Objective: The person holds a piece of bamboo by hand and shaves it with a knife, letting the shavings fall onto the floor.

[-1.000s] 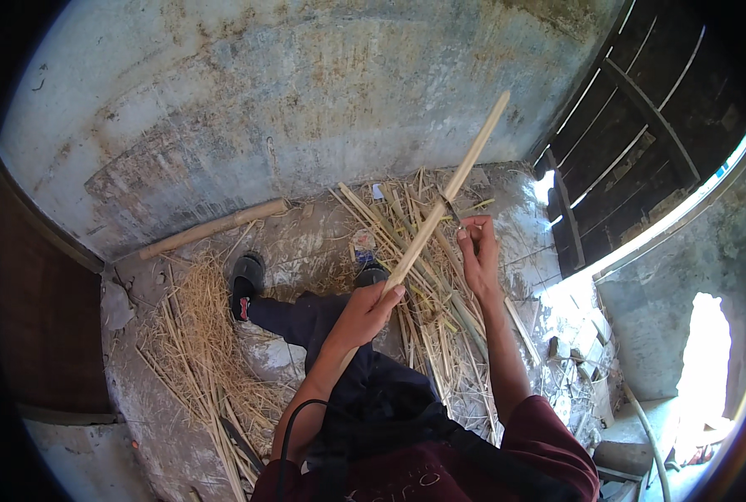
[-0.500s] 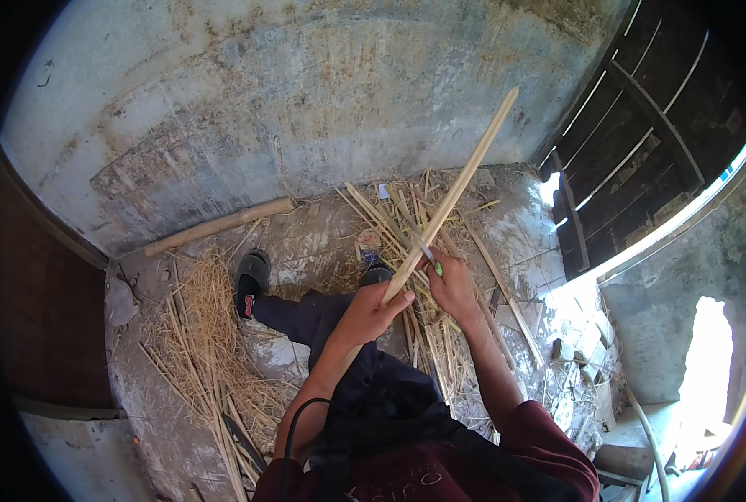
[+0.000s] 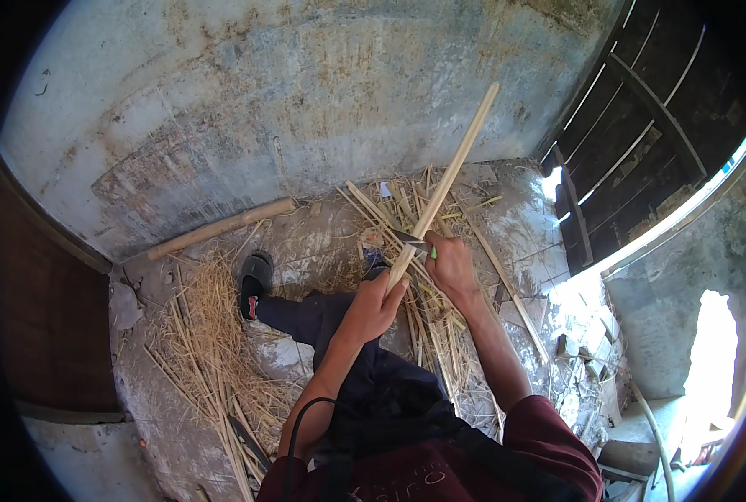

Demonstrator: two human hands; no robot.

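Observation:
A long, pale split-bamboo strip (image 3: 452, 180) slants up and away to the right across the middle of the view. My left hand (image 3: 376, 308) is wrapped round its near end, thumb along the top. Just ahead, my right hand (image 3: 453, 269) grips a knife (image 3: 411, 240) by its green-tipped handle. The blade lies across the strip and its point sticks out to the left. Fingers of the right hand hide most of the handle. Below both hands are my dark trousers and a black shoe (image 3: 256, 273).
Heaped shavings (image 3: 222, 322) and thin strips lie at the left. More strips (image 3: 444, 335) cover the floor under my hands. A bamboo pole (image 3: 222, 227) rests along the stained wall (image 3: 306, 92). Rubble (image 3: 590, 347) lies at right, near dark boards (image 3: 632, 134). A dark blade-like piece (image 3: 249, 442) lies lower left.
The strip's far end has swung slightly left. My right hand has turned, and the knife blade now shows crossing the strip. My left hand keeps its hold.

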